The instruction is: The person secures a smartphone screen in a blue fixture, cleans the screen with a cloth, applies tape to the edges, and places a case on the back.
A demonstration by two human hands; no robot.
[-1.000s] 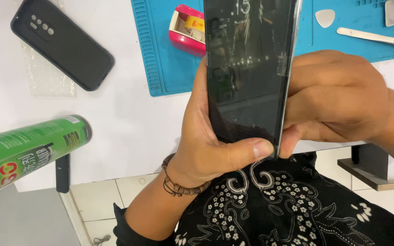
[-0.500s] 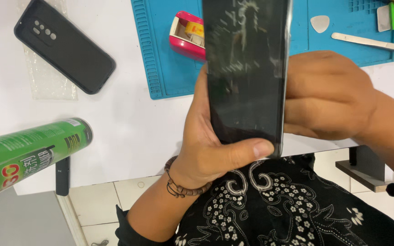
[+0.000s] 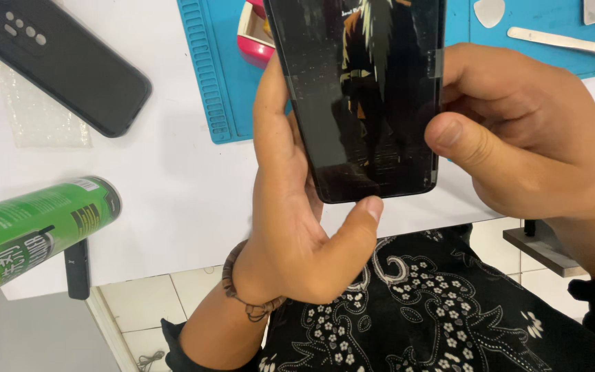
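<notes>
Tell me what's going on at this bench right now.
A person holds a dark smartphone upright over a white table. The left hand cradles its lower edge, thumb at the bottom corner; the right hand presses its thumb on the right edge. The glass looks dusty or scratched. On the table lie a black phone case, a blue work mat and a green spray can.

Black phone case (image 3: 63,65), green spray can (image 3: 36,231), blue mat (image 3: 218,76).

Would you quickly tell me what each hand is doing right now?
Left hand: closed around the dark phone, thumb at its bottom edge.
Right hand: gripping the phone's right edge.
</notes>
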